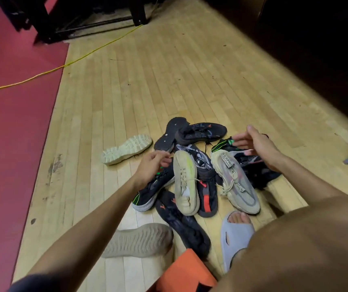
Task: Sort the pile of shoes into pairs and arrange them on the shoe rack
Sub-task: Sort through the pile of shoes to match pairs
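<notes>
You're crouched on what looks like a gym or sports-hall floor: pale maple strip flooring [168, 81], scuffed and marked, runs under you, and a dark red painted band [10, 133] borders it on your left like a court boundary. A yellow cable [88, 54] trails across both surfaces toward black metal frame legs [139, 15] at the far edge. Dim, indoor, not homely.

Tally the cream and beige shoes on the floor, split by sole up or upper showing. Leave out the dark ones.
Sole up: 2, the cream lug-soled shoe and the beige ribbed-sole shoe
Upper showing: 2, the left beige sneaker and the right beige sneaker
Total: 4
</notes>
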`<state>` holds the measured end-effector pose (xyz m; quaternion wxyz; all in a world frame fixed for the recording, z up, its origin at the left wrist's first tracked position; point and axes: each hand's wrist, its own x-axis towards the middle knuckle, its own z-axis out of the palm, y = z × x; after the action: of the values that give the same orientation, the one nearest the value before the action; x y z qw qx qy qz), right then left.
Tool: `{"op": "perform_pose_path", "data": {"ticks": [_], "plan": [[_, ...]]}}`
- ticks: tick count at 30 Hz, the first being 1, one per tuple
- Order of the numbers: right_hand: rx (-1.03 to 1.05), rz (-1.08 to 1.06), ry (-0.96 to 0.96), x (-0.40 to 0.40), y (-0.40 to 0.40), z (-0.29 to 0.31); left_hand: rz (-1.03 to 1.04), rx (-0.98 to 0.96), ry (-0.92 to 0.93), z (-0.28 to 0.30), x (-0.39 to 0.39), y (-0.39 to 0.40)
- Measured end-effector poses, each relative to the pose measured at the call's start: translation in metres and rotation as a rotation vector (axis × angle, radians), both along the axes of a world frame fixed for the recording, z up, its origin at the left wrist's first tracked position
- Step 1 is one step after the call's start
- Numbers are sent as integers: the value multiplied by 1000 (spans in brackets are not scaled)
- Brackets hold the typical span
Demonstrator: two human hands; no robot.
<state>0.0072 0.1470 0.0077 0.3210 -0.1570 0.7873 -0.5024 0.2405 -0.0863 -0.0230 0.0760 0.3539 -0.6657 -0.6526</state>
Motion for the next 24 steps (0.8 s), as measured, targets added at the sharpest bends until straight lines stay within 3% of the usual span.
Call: {"op": "perform_pose_path", "data": {"ticks": [10, 19, 24], "plan": [[72, 207, -90, 42, -19, -39, 95, 44, -77, -78, 107, 5], [215, 470, -141, 90, -44, -83, -15, -258, -290, -112, 166, 10], [215, 539, -131, 106, -58, -89, -41, -292, -398, -136, 182, 11]]}}
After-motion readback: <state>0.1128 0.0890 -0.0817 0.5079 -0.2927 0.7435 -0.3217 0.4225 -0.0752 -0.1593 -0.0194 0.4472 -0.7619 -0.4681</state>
